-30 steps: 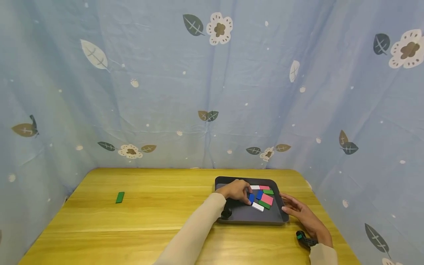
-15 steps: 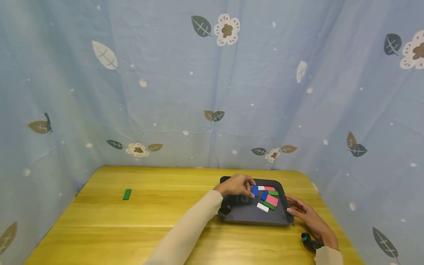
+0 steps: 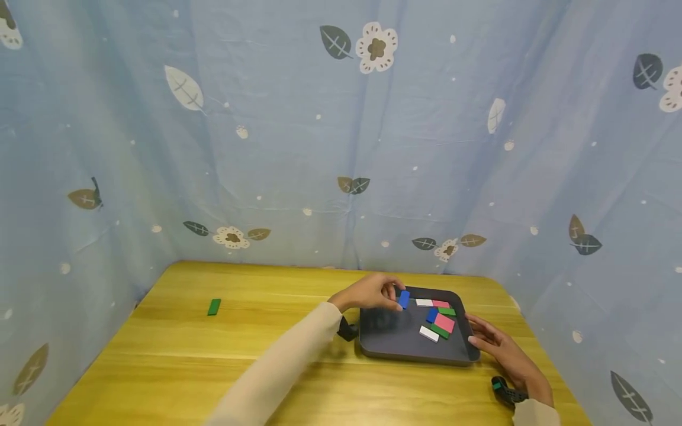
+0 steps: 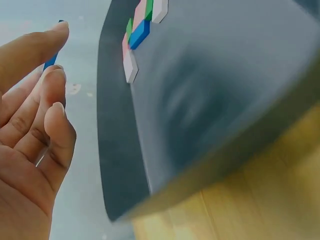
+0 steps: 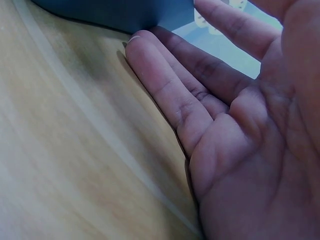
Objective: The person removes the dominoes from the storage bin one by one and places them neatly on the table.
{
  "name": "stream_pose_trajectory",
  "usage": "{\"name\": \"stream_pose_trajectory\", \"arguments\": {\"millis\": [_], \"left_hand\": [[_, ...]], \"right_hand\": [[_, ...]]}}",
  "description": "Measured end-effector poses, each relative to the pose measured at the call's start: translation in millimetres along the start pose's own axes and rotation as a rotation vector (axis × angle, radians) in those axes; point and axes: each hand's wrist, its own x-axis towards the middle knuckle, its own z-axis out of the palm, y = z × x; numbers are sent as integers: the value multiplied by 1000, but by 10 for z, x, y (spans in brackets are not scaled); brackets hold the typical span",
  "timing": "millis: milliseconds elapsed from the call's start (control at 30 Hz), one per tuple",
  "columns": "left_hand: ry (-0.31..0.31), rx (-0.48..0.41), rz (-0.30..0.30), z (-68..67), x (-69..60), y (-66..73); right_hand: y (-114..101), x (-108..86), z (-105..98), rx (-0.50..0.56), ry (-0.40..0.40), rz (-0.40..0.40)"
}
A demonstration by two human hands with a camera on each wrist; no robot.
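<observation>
My left hand (image 3: 369,291) pinches a blue rectangular block (image 3: 404,299) between thumb and fingers, raised above the dark grey tray (image 3: 391,340). In the left wrist view only a narrow part of that blue block (image 4: 51,61) shows past the fingertips. My right hand (image 3: 503,349) lies at the tray's right wall with its fingers extended; in the right wrist view the fingertips (image 5: 142,42) meet the tray's side low on the table. Grouped in the tray's right half are a white block (image 3: 428,334), a pink block (image 3: 444,323), another blue block (image 3: 432,316) and several more.
A single green block (image 3: 214,307) lies far left on the wooden table (image 3: 160,361). Behind the table hangs a blue patterned curtain (image 3: 293,148). Dark wrist straps (image 3: 503,390) sit on both wrists.
My left hand has lifted the blue block off the tray floor and carried it up and to the left of the other blocks. The right hand stays by the tray's wall.
</observation>
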Motion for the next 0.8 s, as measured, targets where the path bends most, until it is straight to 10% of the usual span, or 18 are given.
{"name": "stream_pose_trajectory", "arguments": {"millis": [800], "left_hand": [[172,55,-24,-677,-847,-230]], "right_hand": [[-6,-17,-6,-27,-11,-22]]}}
